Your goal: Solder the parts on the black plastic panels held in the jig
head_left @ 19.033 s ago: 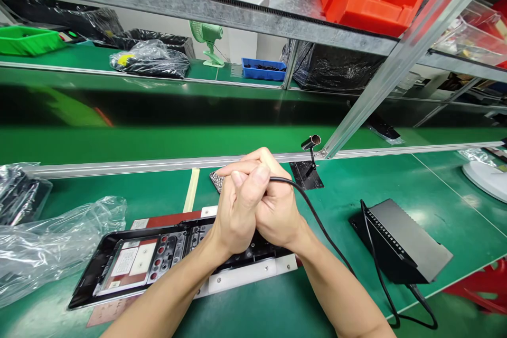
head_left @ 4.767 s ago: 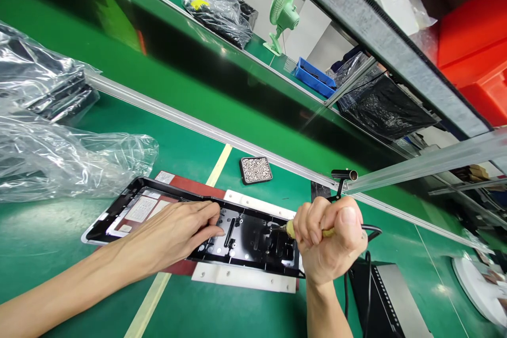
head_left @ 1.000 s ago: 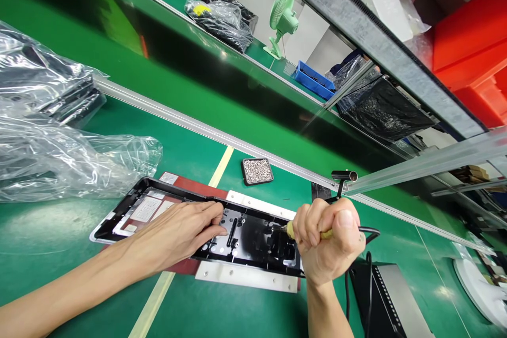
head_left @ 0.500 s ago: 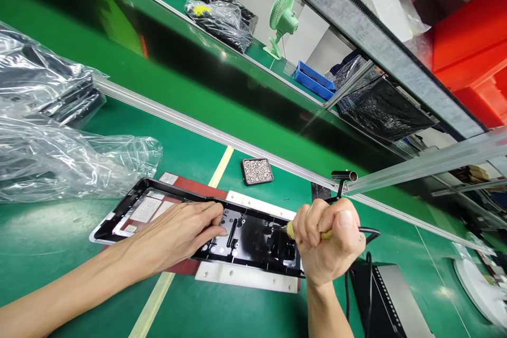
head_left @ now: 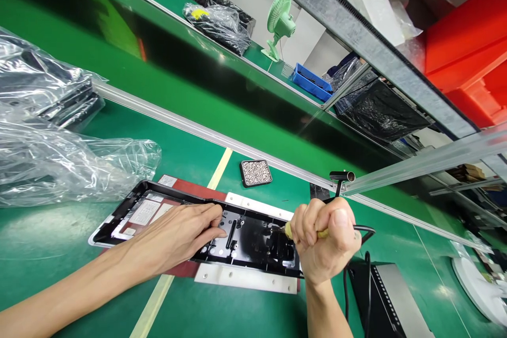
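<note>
A long black tray-like housing (head_left: pixel 253 237) lies on a reddish-brown board (head_left: pixel 186 270) with white strips (head_left: pixel 245 277) along its long sides. Across its left half rests my left hand (head_left: pixel 190 227), fingers together and bent down onto the inside; whether anything small is under the fingertips is hidden. My right hand (head_left: pixel 327 237) is wrapped round a yellow-handled screwdriver (head_left: pixel 288 229), whose metal tip points left into the right part of the housing. A black cable runs from behind this hand.
A small black dish of screws (head_left: pixel 255 172) sits behind the housing. Plastic-wrapped parts (head_left: pixel 59 153) lie at left. At right are a black tube holder (head_left: pixel 342 176) and a black-grey box (head_left: pixel 390 296). A metal rail (head_left: pixel 198 129) crosses behind.
The view has shifted slightly. Both hands keep nearly the same places on the housing and screwdriver.
</note>
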A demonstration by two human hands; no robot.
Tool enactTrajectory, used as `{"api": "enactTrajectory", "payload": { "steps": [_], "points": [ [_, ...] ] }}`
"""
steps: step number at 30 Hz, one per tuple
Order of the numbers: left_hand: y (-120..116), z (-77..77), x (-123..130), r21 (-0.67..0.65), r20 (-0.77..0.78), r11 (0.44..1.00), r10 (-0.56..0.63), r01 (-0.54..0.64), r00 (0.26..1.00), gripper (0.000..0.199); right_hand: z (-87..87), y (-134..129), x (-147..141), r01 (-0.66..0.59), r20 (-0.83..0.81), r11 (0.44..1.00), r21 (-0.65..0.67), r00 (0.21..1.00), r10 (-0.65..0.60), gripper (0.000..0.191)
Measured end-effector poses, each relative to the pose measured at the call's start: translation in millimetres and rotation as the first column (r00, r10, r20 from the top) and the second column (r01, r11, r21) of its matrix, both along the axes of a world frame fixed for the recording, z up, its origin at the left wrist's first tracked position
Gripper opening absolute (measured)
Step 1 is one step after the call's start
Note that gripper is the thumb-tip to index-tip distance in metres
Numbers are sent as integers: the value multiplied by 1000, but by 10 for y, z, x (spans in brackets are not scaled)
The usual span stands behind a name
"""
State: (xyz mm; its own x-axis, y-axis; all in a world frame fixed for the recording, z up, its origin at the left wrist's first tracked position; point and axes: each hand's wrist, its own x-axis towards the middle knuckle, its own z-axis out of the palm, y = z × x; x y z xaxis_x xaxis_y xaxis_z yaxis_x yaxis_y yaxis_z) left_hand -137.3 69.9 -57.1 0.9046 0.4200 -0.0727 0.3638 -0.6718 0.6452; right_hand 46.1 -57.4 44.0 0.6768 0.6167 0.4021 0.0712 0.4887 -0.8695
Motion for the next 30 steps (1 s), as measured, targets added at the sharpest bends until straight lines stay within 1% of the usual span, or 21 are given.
{"api": "enactTrajectory", "payload": {
  "steps": [7, 11, 16, 23, 30],
  "points": [
    [2, 1, -9, -19, -12, 1000, -13, 12, 1000, 32, -17, -17, -7, -16, -5, 1000, -17, 1000, 16, 41],
    [11, -26, -15, 7, 11, 1000, 0, 0, 1000, 31, -49, -23, -9, -24, 1, 999, -21, 1000, 24, 40],
    [16, -60, -25, 49, 50, 999, -2, -1, 999, 33, -92, -12, -6, -27, 14, 1000, -4, 1000, 27, 41],
    [24, -94, -23, 72, 18, 997, -4, 3, 1000, 36, -94, 4, -15, -55, -11, 998, 26, 998, 55, 40],
    [38, -69, -18, 62, 25, 998, -20, 19, 999, 35, -105, 12, -24, -60, -4, 997, 50, 998, 60, 41]
  ]
}}
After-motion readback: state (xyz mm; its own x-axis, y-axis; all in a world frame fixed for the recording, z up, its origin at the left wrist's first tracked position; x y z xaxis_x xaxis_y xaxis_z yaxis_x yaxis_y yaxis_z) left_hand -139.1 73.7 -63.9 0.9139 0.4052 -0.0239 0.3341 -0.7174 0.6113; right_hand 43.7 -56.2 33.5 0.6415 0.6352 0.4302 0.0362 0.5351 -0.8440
